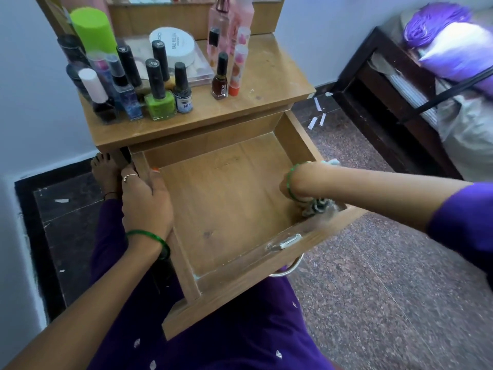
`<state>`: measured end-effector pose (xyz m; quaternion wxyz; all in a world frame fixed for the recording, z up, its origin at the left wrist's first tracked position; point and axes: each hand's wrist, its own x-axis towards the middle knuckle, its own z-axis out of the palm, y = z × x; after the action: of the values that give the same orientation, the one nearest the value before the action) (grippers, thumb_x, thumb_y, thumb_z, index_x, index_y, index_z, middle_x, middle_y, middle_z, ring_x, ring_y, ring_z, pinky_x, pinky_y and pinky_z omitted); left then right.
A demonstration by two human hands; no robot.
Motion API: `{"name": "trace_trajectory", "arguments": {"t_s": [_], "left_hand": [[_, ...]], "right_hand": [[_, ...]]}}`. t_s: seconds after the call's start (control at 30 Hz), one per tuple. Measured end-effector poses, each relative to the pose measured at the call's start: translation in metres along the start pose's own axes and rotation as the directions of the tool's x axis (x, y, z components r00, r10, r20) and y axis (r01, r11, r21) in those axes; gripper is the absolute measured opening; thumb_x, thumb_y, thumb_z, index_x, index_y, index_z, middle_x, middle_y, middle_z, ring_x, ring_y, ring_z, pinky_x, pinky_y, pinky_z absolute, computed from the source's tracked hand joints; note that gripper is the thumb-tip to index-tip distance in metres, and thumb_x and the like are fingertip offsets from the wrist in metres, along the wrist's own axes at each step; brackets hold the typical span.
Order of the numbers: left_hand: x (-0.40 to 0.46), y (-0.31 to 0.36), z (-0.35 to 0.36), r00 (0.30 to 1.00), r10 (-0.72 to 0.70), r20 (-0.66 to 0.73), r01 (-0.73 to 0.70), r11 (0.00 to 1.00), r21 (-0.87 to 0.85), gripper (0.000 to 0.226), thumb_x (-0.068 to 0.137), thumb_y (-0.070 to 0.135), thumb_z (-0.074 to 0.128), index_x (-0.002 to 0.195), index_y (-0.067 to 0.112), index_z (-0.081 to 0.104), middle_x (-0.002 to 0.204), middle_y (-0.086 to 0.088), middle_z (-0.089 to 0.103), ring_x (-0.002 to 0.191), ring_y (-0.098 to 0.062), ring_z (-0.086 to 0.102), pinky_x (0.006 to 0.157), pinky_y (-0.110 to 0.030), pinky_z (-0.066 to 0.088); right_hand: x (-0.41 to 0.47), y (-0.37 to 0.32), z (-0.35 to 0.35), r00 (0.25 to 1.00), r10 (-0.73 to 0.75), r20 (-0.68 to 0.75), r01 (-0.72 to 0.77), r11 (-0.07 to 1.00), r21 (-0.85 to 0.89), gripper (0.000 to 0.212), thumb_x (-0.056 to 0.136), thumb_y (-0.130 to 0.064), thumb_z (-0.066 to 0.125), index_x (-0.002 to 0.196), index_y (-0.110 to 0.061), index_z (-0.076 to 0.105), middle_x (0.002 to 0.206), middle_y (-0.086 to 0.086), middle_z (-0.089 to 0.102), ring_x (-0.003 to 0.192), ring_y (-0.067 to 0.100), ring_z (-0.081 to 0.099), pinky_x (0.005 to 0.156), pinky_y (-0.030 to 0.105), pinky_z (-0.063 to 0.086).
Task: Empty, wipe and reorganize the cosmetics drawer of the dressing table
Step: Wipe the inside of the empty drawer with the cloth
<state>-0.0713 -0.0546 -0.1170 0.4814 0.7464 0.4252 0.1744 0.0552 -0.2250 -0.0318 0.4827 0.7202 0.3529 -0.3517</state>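
Observation:
The wooden drawer (226, 198) is pulled far out of the dressing table (256, 84) and holds nothing but a grey cloth (318, 206) in its near right corner. My left hand (145, 201) grips the drawer's left side wall. My right hand (296, 185) reaches down into the near right corner, bent at the wrist, with its fingers hidden against the cloth. Cosmetics stand on the table top: nail polish bottles (160, 100), a brown polish bottle (220, 81), a white jar (173, 45), pink perfume bottles (221, 25) and a green-capped can (92, 29).
A metal handle (290, 268) hangs on the drawer front, which rests over my lap in purple cloth. A dark bed frame (373, 84) with a purple pillow (453, 52) stands at the right. Paper scraps (317, 113) lie on the speckled floor. A wall is at the left.

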Motion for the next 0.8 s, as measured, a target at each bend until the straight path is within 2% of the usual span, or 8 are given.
{"name": "trace_trajectory", "arguments": {"t_s": [0.1,0.2,0.27,0.37,0.53,0.63,0.73,0.8], "left_hand": [[-0.001,0.001,0.000,1.000,-0.010,-0.008,0.010,1.000,0.017,0.033,0.100,0.035,0.037,0.106,0.004,0.046,0.095,-0.005,0.050,0.083,-0.022,0.047,0.073,-0.036,0.035],[0.000,0.000,0.000,1.000,-0.003,-0.009,0.004,1.000,0.014,0.030,0.100,0.034,0.037,0.106,0.006,0.046,0.097,-0.006,0.051,0.084,-0.023,0.048,0.073,-0.037,0.036],[-0.001,0.001,0.000,1.000,-0.007,-0.007,0.007,1.000,0.010,0.027,0.100,0.034,0.038,0.102,0.008,0.045,0.095,-0.007,0.051,0.082,-0.023,0.048,0.072,-0.037,0.035],[-0.003,0.004,-0.001,1.000,-0.005,-0.001,0.005,1.000,0.001,0.022,0.100,0.033,0.038,0.098,0.011,0.043,0.091,-0.005,0.050,0.079,-0.021,0.048,0.068,-0.035,0.034],[-0.004,0.006,-0.001,1.000,-0.003,-0.006,0.004,1.000,0.014,0.019,0.101,0.033,0.037,0.099,0.014,0.040,0.092,-0.005,0.051,0.080,-0.020,0.048,0.070,-0.035,0.034],[-0.003,0.004,-0.001,1.000,-0.006,-0.007,0.006,1.000,0.016,0.021,0.100,0.034,0.037,0.100,0.013,0.041,0.094,-0.006,0.052,0.082,-0.022,0.049,0.072,-0.036,0.036],[-0.003,0.004,-0.001,1.000,-0.008,-0.009,0.008,1.000,0.025,0.029,0.100,0.035,0.037,0.108,0.008,0.046,0.096,-0.005,0.052,0.085,-0.023,0.049,0.074,-0.037,0.036],[-0.002,0.004,-0.001,1.000,-0.010,-0.010,0.010,1.000,0.030,0.033,0.100,0.034,0.038,0.109,0.005,0.047,0.097,-0.006,0.051,0.085,-0.023,0.047,0.074,-0.037,0.035]], "right_hand": [[-0.002,0.020,-0.031,0.997,0.075,-0.003,-0.075,0.997,-0.011,0.037,0.093,-0.014,0.052,0.127,0.001,0.051,0.133,0.015,0.049,0.095,0.029,0.057,0.082,0.033,0.048],[0.008,0.047,-0.050,0.969,0.142,-0.203,-0.114,0.983,0.144,0.030,0.094,-0.019,0.050,0.118,-0.003,0.057,0.103,0.007,0.062,0.069,0.022,0.058,0.053,0.026,0.047],[0.023,0.053,-0.051,0.899,0.204,-0.387,-0.100,0.957,0.272,0.037,0.091,-0.029,0.053,0.120,-0.006,0.056,0.107,0.010,0.062,0.078,0.029,0.058,0.057,0.024,0.043],[0.042,0.038,-0.038,0.800,0.345,-0.491,-0.070,0.866,0.495,0.040,0.092,-0.032,0.053,0.123,-0.007,0.053,0.124,0.015,0.055,0.106,0.034,0.057,0.079,0.037,0.046],[0.054,0.008,0.008,0.824,0.367,-0.432,-0.021,0.781,0.624,0.056,0.088,-0.013,0.058,0.138,-0.010,0.033,0.136,0.016,0.039,0.122,0.035,0.041,0.093,0.042,0.043],[0.043,-0.004,0.032,0.861,0.356,-0.363,-0.051,0.770,0.636,0.050,0.083,-0.012,0.063,0.129,-0.011,0.043,0.128,0.015,0.047,0.117,0.036,0.048,0.087,0.040,0.045],[0.031,0.000,0.041,0.915,0.313,-0.257,-0.102,0.792,0.602,0.032,0.089,-0.017,0.054,0.119,-0.007,0.055,0.120,0.015,0.058,0.105,0.035,0.059,0.074,0.033,0.044],[0.023,0.015,0.033,0.957,0.236,-0.170,-0.109,0.832,0.544,0.031,0.090,-0.021,0.052,0.115,-0.006,0.059,0.115,0.015,0.063,0.097,0.031,0.063,0.075,0.029,0.047]]}}
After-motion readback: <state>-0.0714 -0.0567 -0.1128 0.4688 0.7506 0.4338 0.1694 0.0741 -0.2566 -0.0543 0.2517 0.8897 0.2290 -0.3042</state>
